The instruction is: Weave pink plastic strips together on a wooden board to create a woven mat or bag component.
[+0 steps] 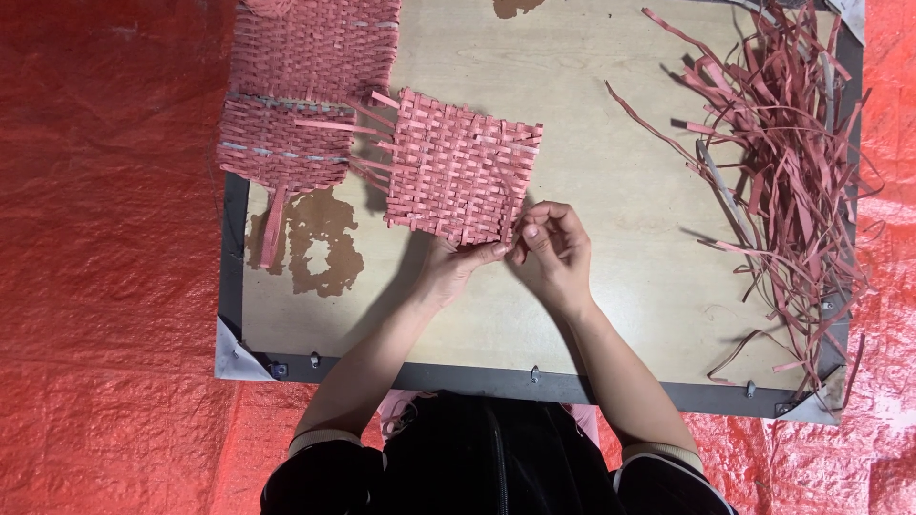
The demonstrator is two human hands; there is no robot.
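I see a small pink woven mat (463,170) lying on the wooden table (611,181), and I will use it as my landmark. Both hands work at the mat's near edge, the side closest to the person.

The left hand (448,269) sits under that near edge and holds the mat up a little. Its grip is closed on the edge, thumb on top. The right hand (553,250) is just beside the mat's near right corner. Its fingertips (530,229) are pinched together on a thin pink strip end (510,205) that sticks out of the weave.

To do this step well, I think the left hand should keep the mat flat and firm so the rows do not slide. The right hand should pull the strip gently and straight, not hard, because thin paper can tear. The strip should sit tight beside its neighbour with no gap.

Far to the right of the mat lies a big loose strip pile (792,153). To the left of the mat is a bigger woven piece (301,95).
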